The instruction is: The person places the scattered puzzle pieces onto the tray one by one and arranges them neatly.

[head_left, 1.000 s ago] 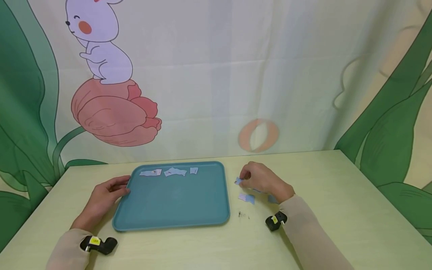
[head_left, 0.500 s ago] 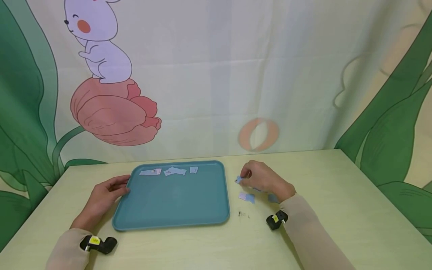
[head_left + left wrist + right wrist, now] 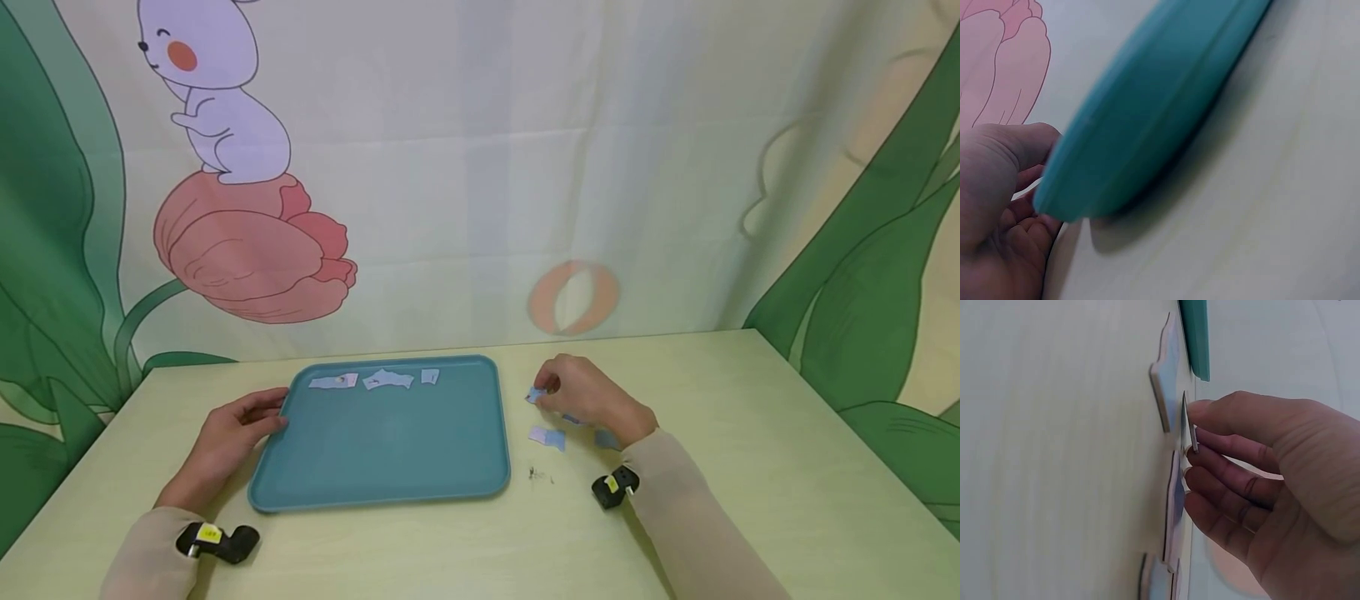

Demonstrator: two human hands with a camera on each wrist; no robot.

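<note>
In the head view, my right hand (image 3: 588, 392) is right of the teal tray (image 3: 382, 442), pinching a small blue jigsaw puzzle piece (image 3: 535, 395) between thumb and fingers. The right wrist view shows that piece (image 3: 1190, 428) edge-on and tilted, close over the table. Below the hand lies a pink-and-blue pair of puzzle pieces (image 3: 547, 437); another blue piece (image 3: 606, 440) sits partly under the wrist. My left hand (image 3: 228, 433) touches the tray's left edge with relaxed fingers and thumb. Along the tray's far side lie joined pieces (image 3: 333, 382), more joined pieces (image 3: 388, 380) and a single piece (image 3: 430, 377).
Dark specks (image 3: 534, 474) mark the pale table (image 3: 420, 550) right of the tray. A printed curtain (image 3: 450, 208) with a rabbit and flower stands behind the table's far edge. Black wrist cameras (image 3: 615, 487) sit on both sleeves.
The puzzle piece in my right hand has shifted slightly right and away from me. My left hand stays at the tray's edge, and the tray's pieces have not moved.
</note>
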